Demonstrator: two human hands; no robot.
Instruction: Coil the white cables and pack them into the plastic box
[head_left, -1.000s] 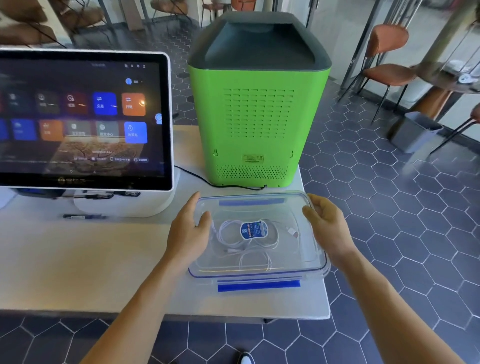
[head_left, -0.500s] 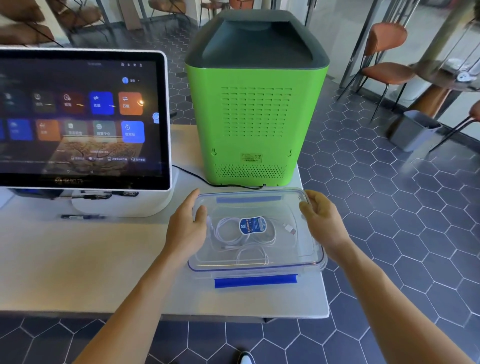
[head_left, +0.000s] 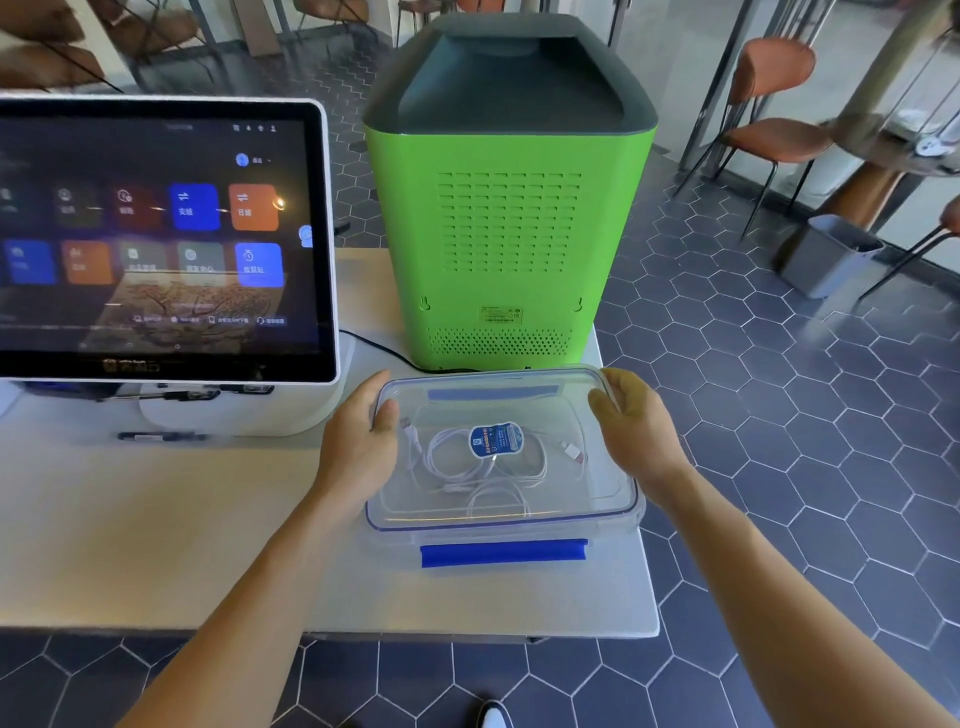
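Observation:
A clear plastic box (head_left: 613, 512) with blue clip flaps sits at the table's right front, its transparent lid (head_left: 493, 387) lying on top. Through the lid I see coiled white cables (head_left: 467, 465) with a blue label inside. My left hand (head_left: 358, 447) holds the lid's left edge, thumb on top of the rim. My right hand (head_left: 634, 423) grips the lid's right far corner, fingers curled over the edge.
A green and grey machine (head_left: 506, 208) stands just behind the box, its black cord (head_left: 387, 353) running left. A touchscreen terminal (head_left: 161, 239) fills the left side, with a pen (head_left: 161, 435) before its base. The table's right edge (head_left: 647, 571) lies close to the box.
The lid has settled lower onto the box between the earlier frames and now. Both hands stayed on its left and right edges, shifting slightly toward the far side.

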